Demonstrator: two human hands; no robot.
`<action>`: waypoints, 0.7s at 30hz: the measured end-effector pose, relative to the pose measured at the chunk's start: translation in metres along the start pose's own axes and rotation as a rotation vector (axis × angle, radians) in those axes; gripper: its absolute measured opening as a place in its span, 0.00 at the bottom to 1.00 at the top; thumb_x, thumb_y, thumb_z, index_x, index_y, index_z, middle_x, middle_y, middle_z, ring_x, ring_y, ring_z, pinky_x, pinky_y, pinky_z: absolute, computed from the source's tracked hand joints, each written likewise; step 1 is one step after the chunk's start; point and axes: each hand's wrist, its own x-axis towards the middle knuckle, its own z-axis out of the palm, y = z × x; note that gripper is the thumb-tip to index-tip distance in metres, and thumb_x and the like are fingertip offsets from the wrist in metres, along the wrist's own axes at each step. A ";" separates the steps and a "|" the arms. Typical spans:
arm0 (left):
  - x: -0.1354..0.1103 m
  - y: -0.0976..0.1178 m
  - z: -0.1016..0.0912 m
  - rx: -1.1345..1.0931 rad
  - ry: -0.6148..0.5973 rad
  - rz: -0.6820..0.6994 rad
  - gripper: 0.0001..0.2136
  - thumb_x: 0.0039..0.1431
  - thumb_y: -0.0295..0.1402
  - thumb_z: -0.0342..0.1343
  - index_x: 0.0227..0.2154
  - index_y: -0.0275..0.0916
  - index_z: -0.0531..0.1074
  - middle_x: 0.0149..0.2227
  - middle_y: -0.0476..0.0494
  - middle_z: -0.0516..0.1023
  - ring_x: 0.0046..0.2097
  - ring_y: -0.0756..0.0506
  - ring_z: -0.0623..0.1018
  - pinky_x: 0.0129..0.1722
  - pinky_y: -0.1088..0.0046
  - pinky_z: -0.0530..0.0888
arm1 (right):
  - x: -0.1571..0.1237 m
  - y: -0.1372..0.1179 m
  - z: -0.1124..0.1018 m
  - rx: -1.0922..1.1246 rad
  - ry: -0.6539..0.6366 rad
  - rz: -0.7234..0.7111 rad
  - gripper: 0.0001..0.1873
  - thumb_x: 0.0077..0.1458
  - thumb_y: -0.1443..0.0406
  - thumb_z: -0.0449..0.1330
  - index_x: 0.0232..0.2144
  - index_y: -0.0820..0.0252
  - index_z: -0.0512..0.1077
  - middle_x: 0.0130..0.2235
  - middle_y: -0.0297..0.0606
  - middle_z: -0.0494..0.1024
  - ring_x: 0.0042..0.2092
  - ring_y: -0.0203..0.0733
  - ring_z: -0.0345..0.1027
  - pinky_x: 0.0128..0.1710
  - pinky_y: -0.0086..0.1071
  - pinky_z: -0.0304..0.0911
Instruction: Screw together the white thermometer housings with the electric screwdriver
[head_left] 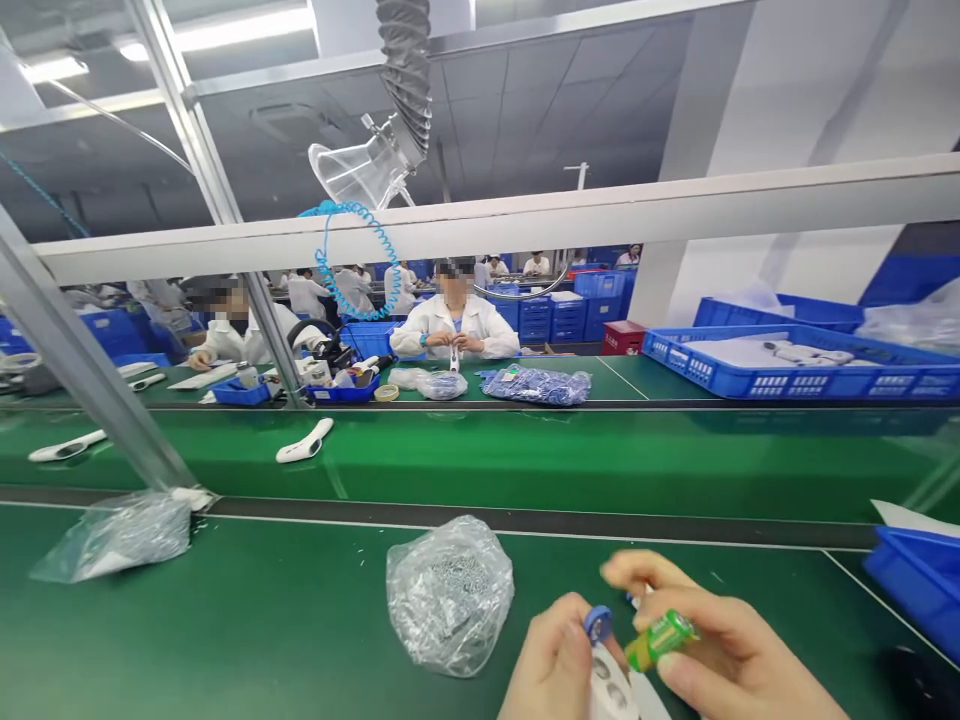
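Note:
At the lower right, my left hand [551, 660] is closed around a white handheld device [609, 692], which runs off the bottom of the view. A round blue piece [598, 624] shows at its upper end, beside my thumb. My right hand [739, 655] pinches a green battery [660, 640] just to the right of the device. Behind the battery, a small blue-and-white piece [634, 598] shows near the right fingers; whether they hold it I cannot tell. To the left of my hands lies a clear plastic bag [450, 595] of small metallic-looking parts.
White devices [304, 441] lie on the green conveyor [480, 460] beyond my bench. Another plastic bag [120, 535] sits left, by a slanted metal post [90, 350]. A blue bin [919, 580] stands right; a blue crate [795, 380] is farther back. A person [454, 325] works opposite.

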 end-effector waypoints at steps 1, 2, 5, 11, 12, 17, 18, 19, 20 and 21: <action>0.000 0.000 -0.003 0.011 0.020 -0.045 0.27 0.43 0.59 0.52 0.29 0.35 0.64 0.19 0.51 0.67 0.21 0.53 0.67 0.22 0.79 0.60 | 0.001 0.000 0.001 -0.001 -0.030 -0.040 0.11 0.55 0.54 0.62 0.33 0.54 0.73 0.50 0.41 0.64 0.53 0.49 0.56 0.48 0.34 0.62; 0.000 0.000 -0.005 0.019 0.039 -0.078 0.29 0.41 0.60 0.53 0.30 0.34 0.66 0.20 0.51 0.67 0.22 0.53 0.66 0.24 0.78 0.61 | 0.002 -0.001 0.002 -0.006 -0.067 -0.062 0.09 0.55 0.55 0.62 0.33 0.53 0.73 0.54 0.38 0.59 0.57 0.50 0.48 0.52 0.36 0.57; -0.001 0.001 -0.007 0.051 -0.010 -0.112 0.32 0.36 0.62 0.54 0.27 0.31 0.68 0.21 0.51 0.64 0.23 0.54 0.63 0.26 0.77 0.61 | 0.000 0.001 0.000 -0.004 -0.204 -0.041 0.04 0.52 0.65 0.64 0.32 0.52 0.72 0.59 0.30 0.47 0.60 0.49 0.32 0.58 0.43 0.44; -0.004 0.011 0.001 0.037 -0.158 -0.109 0.28 0.43 0.59 0.52 0.27 0.33 0.66 0.24 0.50 0.65 0.24 0.55 0.63 0.25 0.79 0.60 | -0.011 0.005 -0.010 -0.241 -0.272 0.063 0.08 0.49 0.73 0.61 0.30 0.54 0.74 0.61 0.24 0.34 0.60 0.53 0.28 0.59 0.43 0.44; -0.005 0.012 0.002 0.017 -0.178 -0.123 0.27 0.44 0.59 0.52 0.29 0.34 0.65 0.24 0.50 0.66 0.24 0.55 0.64 0.25 0.79 0.60 | -0.012 0.005 -0.012 -0.285 -0.266 0.081 0.08 0.50 0.72 0.61 0.31 0.53 0.74 0.61 0.23 0.34 0.60 0.53 0.27 0.59 0.43 0.45; -0.007 0.011 0.003 -0.029 -0.198 -0.174 0.24 0.48 0.56 0.51 0.31 0.36 0.63 0.25 0.51 0.65 0.23 0.55 0.65 0.25 0.79 0.62 | -0.013 0.000 -0.018 -0.407 -0.347 0.165 0.04 0.53 0.63 0.59 0.32 0.52 0.74 0.60 0.21 0.33 0.61 0.52 0.24 0.58 0.44 0.43; -0.006 0.009 0.002 -0.028 -0.199 -0.183 0.24 0.49 0.56 0.50 0.31 0.36 0.63 0.25 0.51 0.66 0.23 0.55 0.65 0.26 0.79 0.62 | -0.012 -0.001 -0.019 -0.434 -0.373 0.170 0.05 0.55 0.61 0.58 0.32 0.52 0.74 0.60 0.21 0.33 0.61 0.52 0.23 0.58 0.44 0.44; -0.005 0.007 0.001 -0.022 -0.197 -0.190 0.25 0.48 0.57 0.50 0.31 0.36 0.63 0.24 0.50 0.66 0.23 0.54 0.65 0.26 0.78 0.62 | -0.010 -0.002 -0.021 -0.461 -0.397 0.174 0.07 0.57 0.60 0.56 0.33 0.52 0.73 0.60 0.21 0.32 0.61 0.51 0.23 0.58 0.44 0.45; -0.003 0.004 0.000 -0.009 -0.189 -0.191 0.26 0.46 0.58 0.51 0.30 0.35 0.63 0.24 0.50 0.66 0.23 0.54 0.65 0.26 0.78 0.62 | -0.009 -0.003 -0.022 -0.483 -0.422 0.166 0.08 0.58 0.59 0.55 0.34 0.52 0.73 0.60 0.21 0.31 0.61 0.51 0.22 0.58 0.43 0.46; -0.002 0.002 -0.002 0.007 -0.173 -0.183 0.28 0.44 0.59 0.51 0.29 0.35 0.63 0.24 0.49 0.66 0.23 0.54 0.65 0.26 0.77 0.62 | -0.006 -0.004 -0.023 -0.504 -0.440 0.152 0.09 0.59 0.59 0.54 0.35 0.52 0.72 0.60 0.21 0.31 0.61 0.51 0.22 0.57 0.43 0.47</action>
